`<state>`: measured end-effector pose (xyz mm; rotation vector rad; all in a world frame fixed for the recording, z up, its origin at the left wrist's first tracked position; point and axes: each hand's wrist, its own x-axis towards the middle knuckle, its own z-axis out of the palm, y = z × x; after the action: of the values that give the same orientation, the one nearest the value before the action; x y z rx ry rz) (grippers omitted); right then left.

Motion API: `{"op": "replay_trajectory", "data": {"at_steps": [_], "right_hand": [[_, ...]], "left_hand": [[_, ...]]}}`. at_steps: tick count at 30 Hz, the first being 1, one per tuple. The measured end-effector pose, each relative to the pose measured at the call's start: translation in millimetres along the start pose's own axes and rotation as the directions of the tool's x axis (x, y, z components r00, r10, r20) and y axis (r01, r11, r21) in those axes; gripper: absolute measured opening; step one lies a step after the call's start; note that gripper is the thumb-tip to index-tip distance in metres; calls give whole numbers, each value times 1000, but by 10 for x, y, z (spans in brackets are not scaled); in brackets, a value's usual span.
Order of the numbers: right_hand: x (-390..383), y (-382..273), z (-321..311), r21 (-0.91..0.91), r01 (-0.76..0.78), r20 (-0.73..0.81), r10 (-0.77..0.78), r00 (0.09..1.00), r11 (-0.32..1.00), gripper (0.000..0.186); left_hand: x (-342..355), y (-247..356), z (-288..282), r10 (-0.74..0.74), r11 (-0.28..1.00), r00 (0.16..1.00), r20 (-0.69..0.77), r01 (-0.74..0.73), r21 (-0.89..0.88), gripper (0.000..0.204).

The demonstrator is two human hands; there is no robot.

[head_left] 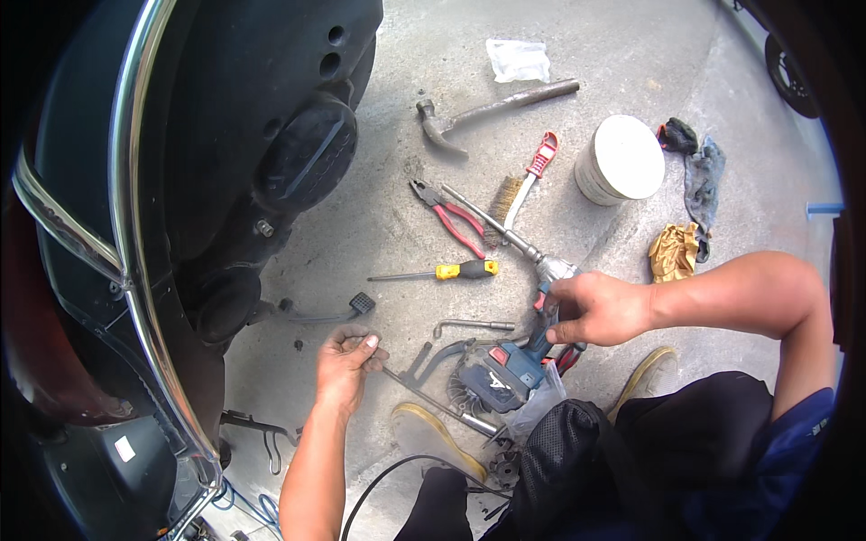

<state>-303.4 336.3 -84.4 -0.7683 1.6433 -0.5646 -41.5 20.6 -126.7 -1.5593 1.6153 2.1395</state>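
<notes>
My right hand (600,308) is wrapped around the handle of a blue cordless impact wrench (555,269). A long, thin extension on its nose points up and left, and its battery is toward my feet. My left hand (347,365) is held low beside the black underside of a vehicle (244,162). Its fingers are curled in a pinch, and what they hold, if anything, is hidden. A thin metal rod (424,397) runs from near those fingertips toward my shoe; I cannot tell whether it is held. Close by is a black pedal (361,304) on a bent arm.
A yellow-black screwdriver (465,270), red-handled pliers (460,227), a wire brush (532,180), a claw hammer (496,108) and an L-shaped wrench (474,325) lie on the concrete. Beyond them stand a white bucket (627,158), rags (704,180) and a tan glove (673,252). A chrome bar (126,180) edges the vehicle.
</notes>
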Motion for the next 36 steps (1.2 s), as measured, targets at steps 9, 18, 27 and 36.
{"op": "replay_trajectory", "data": {"at_steps": [9, 18, 27, 36], "right_hand": [[-48, 1033, 824, 859, -327, 104, 491, 865, 394, 37], [284, 980, 1171, 966, -198, 110, 425, 899, 168, 40], [441, 1044, 1169, 986, -164, 153, 297, 943, 12, 40], [318, 1079, 865, 971, -68, -46, 460, 886, 228, 27]], "left_hand": [[157, 1, 208, -156, 982, 970, 186, 131, 140, 25], [287, -152, 384, -119, 990, 980, 158, 104, 100, 30], [343, -569, 173, -128, 981, 988, 92, 112, 157, 27], [227, -817, -91, -167, 986, 983, 79, 165, 33, 34]]}}
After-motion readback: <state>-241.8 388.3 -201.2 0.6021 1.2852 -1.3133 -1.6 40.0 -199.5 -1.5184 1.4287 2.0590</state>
